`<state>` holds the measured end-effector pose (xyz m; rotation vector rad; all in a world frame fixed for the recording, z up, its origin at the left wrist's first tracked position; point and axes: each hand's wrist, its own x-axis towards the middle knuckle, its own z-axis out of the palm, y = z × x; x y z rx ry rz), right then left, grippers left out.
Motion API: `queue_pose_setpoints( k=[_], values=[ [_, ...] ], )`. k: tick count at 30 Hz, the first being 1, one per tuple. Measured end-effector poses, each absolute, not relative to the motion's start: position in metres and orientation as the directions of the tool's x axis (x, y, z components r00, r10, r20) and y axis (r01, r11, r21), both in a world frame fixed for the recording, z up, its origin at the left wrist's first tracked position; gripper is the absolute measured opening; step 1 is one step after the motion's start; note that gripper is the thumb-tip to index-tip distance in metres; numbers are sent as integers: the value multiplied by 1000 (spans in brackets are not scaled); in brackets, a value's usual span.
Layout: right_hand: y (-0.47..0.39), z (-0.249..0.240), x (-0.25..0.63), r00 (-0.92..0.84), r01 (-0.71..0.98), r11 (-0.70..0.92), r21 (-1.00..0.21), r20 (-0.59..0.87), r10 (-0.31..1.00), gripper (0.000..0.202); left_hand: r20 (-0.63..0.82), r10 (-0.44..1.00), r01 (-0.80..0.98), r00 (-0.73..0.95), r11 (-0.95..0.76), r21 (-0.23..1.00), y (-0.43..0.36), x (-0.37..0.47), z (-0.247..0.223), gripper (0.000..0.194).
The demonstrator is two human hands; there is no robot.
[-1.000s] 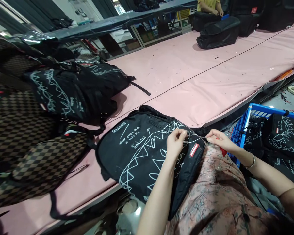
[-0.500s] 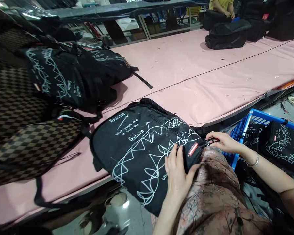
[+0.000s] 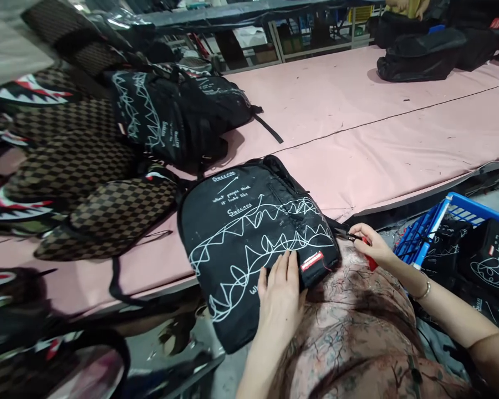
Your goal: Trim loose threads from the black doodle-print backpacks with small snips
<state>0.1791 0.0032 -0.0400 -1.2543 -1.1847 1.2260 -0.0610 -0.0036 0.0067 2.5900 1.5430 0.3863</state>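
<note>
Head view, and centre stage, just below the middle of the frame, is the black "Success" backpack (image 3: 233, 238), white scribbles up, reaching past the near edge of the pink-covered table (image 3: 316, 116); what it contains, I can't tell! The left hand (image 3: 281, 296) lies palm down on its front panel, fingers stretched out and close together, little finger slightly apart, just beside the red label (image 3: 312, 261). Over to the right, the right hand (image 3: 372, 246) has its fingers curled around red-handled scissors (image 3: 371, 261), blades pointing at the bag's corner; whether they touch it is too small to tell. Far right, a blue plastic basket (image 3: 468, 211), holding black backpacks (image 3: 493, 266) with the same white scribbles! And upper left, checkered backpacks (image 3: 83, 149) heap up against another scribbled black backpack (image 3: 149, 113).
</note>
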Motion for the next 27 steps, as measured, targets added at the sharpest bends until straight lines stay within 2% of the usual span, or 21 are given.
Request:
queue_pose_setpoints(
  k=[3,5,8,11,14,17,27],
  values=[
    [-2,-51,181,53,277,91,-956,110,993,19,278,857,812,433,-505,292,-7,-48,9,47],
    [-4,-58,182,49,391,194,-899,232,972,16,365,831,765,420,-541,349,-7,-36,7,30],
    [-5,-63,184,-44,485,355,-799,383,923,15,465,828,692,313,-534,486,-5,-23,-1,12],
    [-4,-64,184,-146,540,476,-694,480,865,13,459,877,601,142,-445,664,-2,-22,-9,10],
    [-2,-63,180,-210,567,529,-631,511,834,14,374,926,565,54,-337,753,-1,-25,-9,11],
    [2,-61,176,-248,570,551,-610,512,823,16,325,945,564,23,-281,776,-1,-26,-6,14],
    [8,-52,177,-320,607,567,-557,483,815,17,294,955,542,26,-261,799,0,-24,-7,15]
  ],
)
